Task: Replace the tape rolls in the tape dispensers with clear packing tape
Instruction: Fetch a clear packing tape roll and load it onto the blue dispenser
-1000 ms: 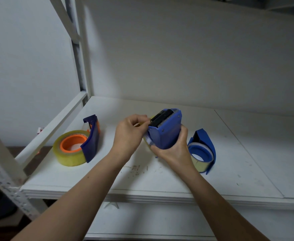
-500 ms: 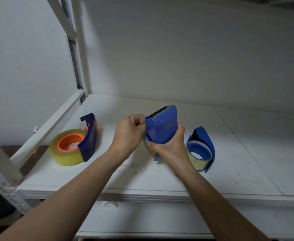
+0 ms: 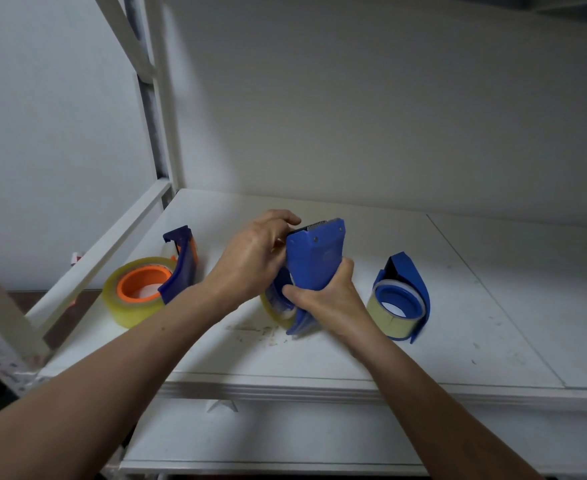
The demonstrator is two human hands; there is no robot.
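Right hand [image 3: 330, 301] has a firm grip on the blue dispenser [image 3: 314, 258], standing upright mid-shelf [image 3: 493, 323], with a yellowish tape roll [image 3: 272, 308] at its bottom. Left hand [image 3: 250, 261] curls its fingers over the toothed end. A second dispenser [image 3: 418, 296] lies to the right and an orange-cored roll [image 3: 136, 292] to the left.

The light is dim and cool, with a bluish cast. It falls softly from above, and the brightest patch lies on the white shelf [image 3: 458, 306] just right of the blue dispenser [image 3: 314, 258], whose lower edge is smeared by motion. Shadows are faint and soft-edged. The back wall [image 3: 389, 116] fades to grey. The wide lens tilts and bows the shelf post [image 3: 162, 116], and the lower left corner is nearly black.
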